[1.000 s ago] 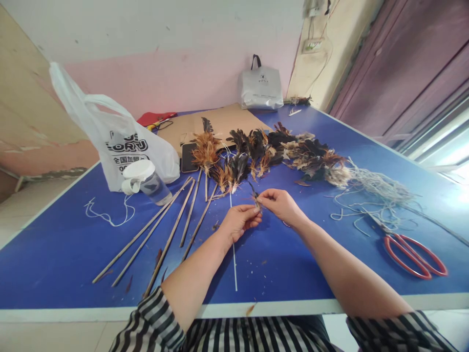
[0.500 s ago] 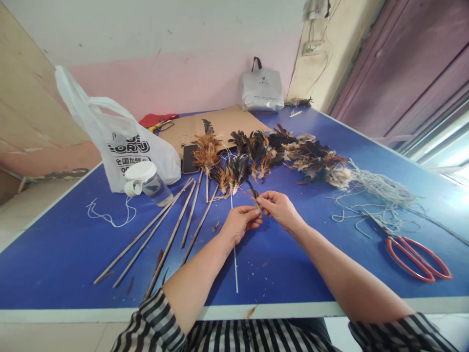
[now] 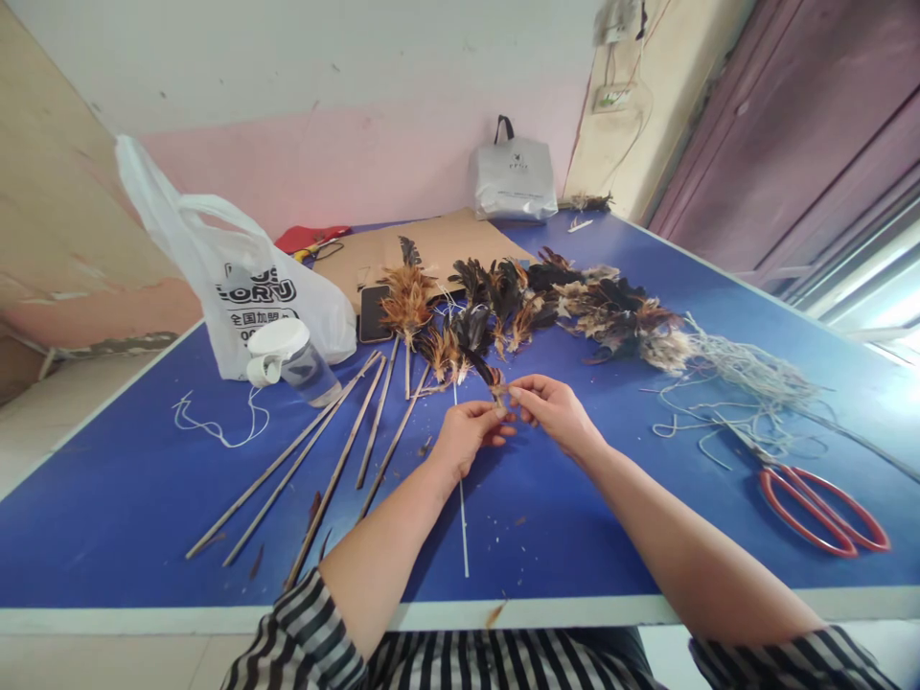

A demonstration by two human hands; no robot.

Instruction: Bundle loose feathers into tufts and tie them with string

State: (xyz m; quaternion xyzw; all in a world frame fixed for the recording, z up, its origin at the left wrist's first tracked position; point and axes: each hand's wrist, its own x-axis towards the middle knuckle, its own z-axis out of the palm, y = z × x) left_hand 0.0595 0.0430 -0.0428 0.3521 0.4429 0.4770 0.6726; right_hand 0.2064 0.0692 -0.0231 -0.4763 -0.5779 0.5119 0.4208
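Observation:
My left hand is closed in a pinch around the lower end of a dark brown feather, whose tip points up and to the left. Close beside it, my right hand pinches at the feather's lower side with thumb and forefinger. The exact bit between those fingertips is too small to make out. Just beyond both hands lie bunches of orange-brown and black feathers. A thin white stick runs on the table under my left wrist.
Several wooden sticks lie to the left, near a clear lidded jug and a white plastic bag. Red-handled scissors and tangled string are on the right. Behind the feathers are a phone, cardboard and a silver bag.
My right fingertips have slid slightly to the right along the feather's side, and more of its brown lower part shows. My left hand stays nearly in place.

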